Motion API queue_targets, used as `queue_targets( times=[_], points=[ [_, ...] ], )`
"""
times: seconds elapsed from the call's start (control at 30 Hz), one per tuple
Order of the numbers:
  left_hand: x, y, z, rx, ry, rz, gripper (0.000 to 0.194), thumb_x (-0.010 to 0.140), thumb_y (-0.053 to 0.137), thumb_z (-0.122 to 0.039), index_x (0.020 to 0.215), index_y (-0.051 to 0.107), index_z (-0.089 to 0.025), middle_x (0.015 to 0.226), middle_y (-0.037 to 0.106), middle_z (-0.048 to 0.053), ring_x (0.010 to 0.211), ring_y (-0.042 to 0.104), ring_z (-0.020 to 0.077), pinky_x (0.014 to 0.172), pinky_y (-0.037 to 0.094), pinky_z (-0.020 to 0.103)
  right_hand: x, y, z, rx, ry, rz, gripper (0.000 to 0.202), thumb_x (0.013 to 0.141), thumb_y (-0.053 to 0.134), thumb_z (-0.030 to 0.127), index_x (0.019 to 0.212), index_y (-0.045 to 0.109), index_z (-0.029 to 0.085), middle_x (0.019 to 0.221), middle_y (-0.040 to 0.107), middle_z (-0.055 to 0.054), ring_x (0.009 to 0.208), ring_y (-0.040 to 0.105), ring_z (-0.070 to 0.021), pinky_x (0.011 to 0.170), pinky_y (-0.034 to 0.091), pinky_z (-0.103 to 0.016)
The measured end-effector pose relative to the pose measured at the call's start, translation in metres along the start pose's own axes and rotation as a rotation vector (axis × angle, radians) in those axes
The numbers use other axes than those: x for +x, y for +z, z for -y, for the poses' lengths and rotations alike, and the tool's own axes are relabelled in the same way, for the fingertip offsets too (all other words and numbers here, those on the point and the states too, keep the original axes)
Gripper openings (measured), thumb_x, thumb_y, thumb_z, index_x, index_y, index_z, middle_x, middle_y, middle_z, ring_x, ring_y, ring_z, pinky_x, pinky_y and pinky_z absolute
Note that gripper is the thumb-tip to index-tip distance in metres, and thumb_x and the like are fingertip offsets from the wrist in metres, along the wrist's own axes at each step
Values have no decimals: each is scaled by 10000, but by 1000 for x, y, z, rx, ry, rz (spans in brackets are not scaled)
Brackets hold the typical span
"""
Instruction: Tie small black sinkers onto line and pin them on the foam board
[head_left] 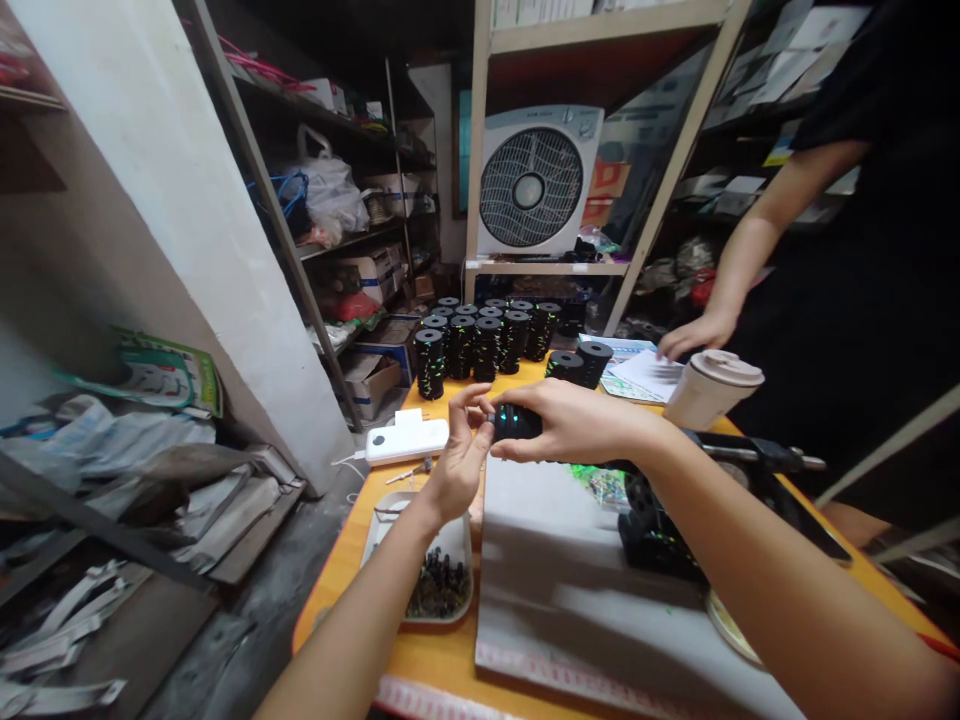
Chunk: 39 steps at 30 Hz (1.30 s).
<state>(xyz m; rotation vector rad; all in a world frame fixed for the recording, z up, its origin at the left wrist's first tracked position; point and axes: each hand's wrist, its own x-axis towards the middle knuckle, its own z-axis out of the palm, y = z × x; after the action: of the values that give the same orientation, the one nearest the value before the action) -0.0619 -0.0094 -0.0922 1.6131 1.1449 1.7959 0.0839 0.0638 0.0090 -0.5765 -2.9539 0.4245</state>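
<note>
My right hand [581, 418] is wrapped around a black spool-like cylinder [517, 423] with small teal marks, held sideways above the table. At its left end, my left hand [461, 460] pinches with thumb and finger; whether a small separate piece is between them I cannot make out. Beyond my hands stand several upright black cylinders [487, 345] with green flecks. Two more, one of them a black cylinder [595, 362], are closer on the right. Below my left forearm is a white tray [466, 600] with many small dark parts.
A grey board [547, 590] covers the front of the orange table [352, 560]. A white power strip [409, 440] lies left. On the right are a lidded cup [712, 388] and a black machine [652, 530]. A person's hand [697, 335] touches papers [645, 375]. A box fan [532, 185] stands behind.
</note>
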Motion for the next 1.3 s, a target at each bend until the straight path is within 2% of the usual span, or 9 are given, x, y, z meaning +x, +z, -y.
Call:
queue_targets(
  times=[0.13, 0.23, 0.37, 0.5, 0.6, 0.8, 1.0, 1.17, 1.3],
  points=[
    [14, -1, -3, 44, -37, -25, 311, 980, 419, -448, 1217, 407, -247, 876, 488, 0, 809, 510, 178, 797, 421, 310, -4, -12, -6, 30, 35, 63, 721, 802, 582, 686, 1283, 606, 150, 1129, 715, -144, 941, 667, -297, 765, 487, -346],
    [25, 3, -4, 59, -59, -61, 284, 972, 463, -418, 1181, 424, -230, 808, 488, -16, 772, 512, 177, 749, 402, 299, -15, -30, -18, 65, 103, 90, 696, 872, 438, 720, 1266, 638, 183, 1264, 668, -117, 1081, 644, -293, 874, 482, -343],
    [29, 5, -2, 49, -97, -79, 273, 959, 495, -403, 1155, 447, -220, 770, 499, -23, 712, 524, 167, 680, 403, 283, -33, -37, -34, 74, 233, 83, 740, 873, 348, 766, 1073, 739, 172, 1128, 726, -127, 1019, 671, -310, 864, 489, -368],
    [25, 8, 2, 48, -112, -85, 256, 963, 469, -411, 1133, 481, -219, 730, 472, -35, 620, 484, 152, 598, 397, 265, -41, -23, -40, 69, 262, 50, 788, 889, 239, 777, 878, 744, 172, 891, 736, -92, 763, 665, -249, 693, 480, -330],
    [17, 12, 8, 78, -60, -129, 267, 979, 418, -402, 1180, 484, -239, 827, 474, -12, 694, 481, 156, 667, 416, 274, -41, -15, -40, 52, 257, 31, 820, 900, 185, 772, 782, 714, 157, 727, 671, -62, 608, 574, -191, 575, 404, -292],
    [14, 6, 10, 164, -17, -162, 380, 938, 455, -432, 1272, 387, -264, 1003, 489, 30, 917, 522, 206, 857, 438, 349, -44, -16, -34, 28, 272, -5, 813, 909, 193, 760, 832, 717, 143, 724, 643, -60, 600, 520, -158, 548, 342, -257],
    [32, 0, 1, 300, -106, -80, 362, 912, 474, -483, 1129, 584, -215, 1076, 577, 69, 1076, 514, 286, 999, 358, 459, -45, -19, -32, 16, 285, -1, 845, 885, 199, 790, 834, 735, 138, 762, 679, -87, 679, 593, -193, 564, 368, -258],
    [21, 4, 12, 307, -48, -177, 390, 923, 424, -515, 1157, 545, -228, 1240, 530, 75, 1180, 503, 284, 1066, 351, 459, -46, -19, -32, 1, 305, 11, 925, 852, 139, 831, 797, 744, 133, 743, 691, -105, 690, 640, -229, 560, 401, -281],
    [21, 5, 8, 277, -135, -190, 430, 909, 440, -559, 1191, 546, -252, 1310, 528, 63, 1274, 468, 293, 1122, 313, 463, -45, -21, -30, -24, 319, 32, 934, 837, 143, 845, 854, 750, 136, 814, 712, -122, 797, 673, -278, 582, 433, -298]
  ],
)
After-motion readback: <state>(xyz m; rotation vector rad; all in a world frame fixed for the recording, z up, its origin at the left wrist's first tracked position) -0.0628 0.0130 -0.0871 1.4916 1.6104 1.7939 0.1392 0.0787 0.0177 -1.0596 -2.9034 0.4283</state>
